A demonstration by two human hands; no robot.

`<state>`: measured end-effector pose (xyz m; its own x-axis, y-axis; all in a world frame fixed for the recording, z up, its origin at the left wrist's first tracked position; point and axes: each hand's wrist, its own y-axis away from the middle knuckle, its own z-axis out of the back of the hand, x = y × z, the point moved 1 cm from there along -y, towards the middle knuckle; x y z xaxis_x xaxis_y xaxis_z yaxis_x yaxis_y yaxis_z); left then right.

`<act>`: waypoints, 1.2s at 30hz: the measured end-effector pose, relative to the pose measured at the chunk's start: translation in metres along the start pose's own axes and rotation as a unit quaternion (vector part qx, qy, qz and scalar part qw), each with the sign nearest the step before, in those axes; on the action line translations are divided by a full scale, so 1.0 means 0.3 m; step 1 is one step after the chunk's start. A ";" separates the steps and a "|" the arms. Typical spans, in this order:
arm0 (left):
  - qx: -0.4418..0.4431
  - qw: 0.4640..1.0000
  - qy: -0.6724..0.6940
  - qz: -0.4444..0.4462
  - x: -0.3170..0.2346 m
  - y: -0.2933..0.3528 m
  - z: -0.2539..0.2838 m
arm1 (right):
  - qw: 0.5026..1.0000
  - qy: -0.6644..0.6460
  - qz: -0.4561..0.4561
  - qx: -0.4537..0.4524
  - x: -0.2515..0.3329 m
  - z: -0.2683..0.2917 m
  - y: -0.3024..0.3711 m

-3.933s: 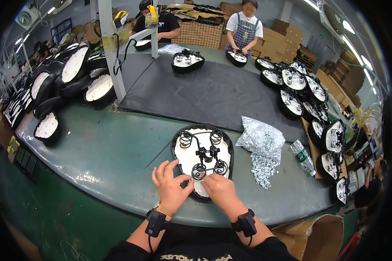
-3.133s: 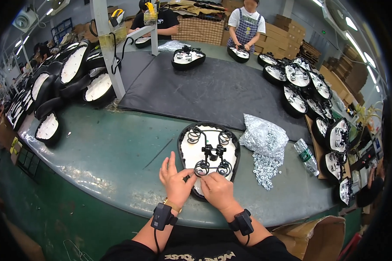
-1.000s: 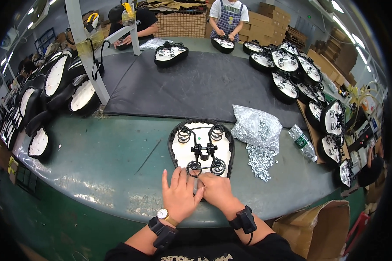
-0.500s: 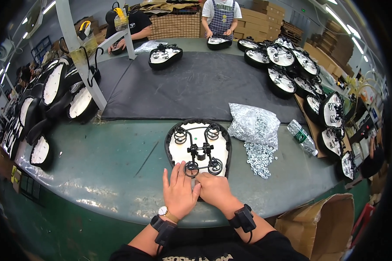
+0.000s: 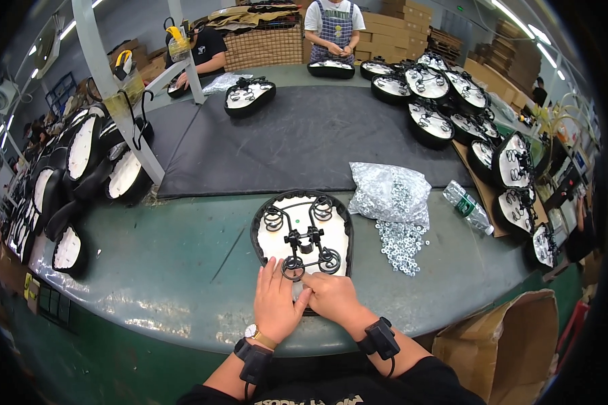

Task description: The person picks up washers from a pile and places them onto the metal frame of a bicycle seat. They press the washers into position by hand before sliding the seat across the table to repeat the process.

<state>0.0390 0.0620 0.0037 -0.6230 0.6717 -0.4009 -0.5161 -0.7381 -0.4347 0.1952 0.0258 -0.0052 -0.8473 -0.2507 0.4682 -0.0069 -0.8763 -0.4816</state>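
A green worktop (image 5: 169,253) curves in front of the person. The left hand (image 5: 275,307) has its fingers extended over the near edge of an upturned saddle (image 5: 302,246), clasping nothing visible. The right hand (image 5: 334,298) is curled by the saddle's near-left coil (whether it pinches anything, I cannot tell). The saddle rests on the worktop; to its right, small metal nuts (image 5: 400,251) lie beside a clear bag (image 5: 390,194). Farther off stretches a dark mat (image 5: 304,138), then a co-worker (image 5: 334,25).
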 end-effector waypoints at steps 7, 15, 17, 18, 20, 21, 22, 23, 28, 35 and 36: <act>-0.011 1.000 -0.024 -0.013 0.013 0.015 -0.011 | 0.999 0.018 0.009 0.035 0.001 0.001 -0.017; -0.001 0.999 -0.030 -0.027 0.000 0.008 0.012 | 1.000 -0.004 0.020 -0.002 -0.006 -0.005 0.000; 0.000 0.999 -0.029 -0.027 0.015 0.024 0.006 | 1.000 0.002 0.017 0.022 -0.011 -0.007 -0.007; -0.001 0.999 -0.026 -0.028 0.022 0.028 0.006 | 1.000 0.001 0.016 0.021 -0.011 -0.007 -0.010; -0.003 1.000 -0.014 -0.026 0.024 0.029 0.011 | 0.999 0.016 0.022 0.029 -0.008 -0.008 -0.017; -0.008 1.000 -0.004 -0.021 0.025 0.030 0.014 | 0.999 0.015 0.021 0.028 -0.007 -0.008 -0.018; -0.007 1.000 -0.004 -0.022 0.022 0.031 0.014 | 0.999 0.023 0.021 0.030 -0.006 -0.008 -0.019; -0.016 1.000 -0.005 -0.022 0.017 0.032 0.012 | 0.999 0.030 0.022 0.032 -0.005 -0.007 -0.018; -0.023 1.000 -0.014 -0.014 0.004 0.035 0.004 | 0.998 0.044 0.025 0.027 -0.004 -0.011 -0.011; 0.027 0.997 -0.074 -0.006 -0.001 0.045 0.005 | 0.999 0.003 0.051 0.000 -0.001 -0.008 -0.013; 0.035 0.996 -0.076 -0.003 0.001 0.050 0.004 | 0.999 0.003 0.053 -0.001 -0.003 -0.007 -0.007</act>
<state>0.0304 0.0509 -0.0020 -0.6984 0.6631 -0.2692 -0.5570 -0.7398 -0.3773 0.1948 0.0287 -0.0062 -0.8462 -0.3390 0.4111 0.0814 -0.8447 -0.5290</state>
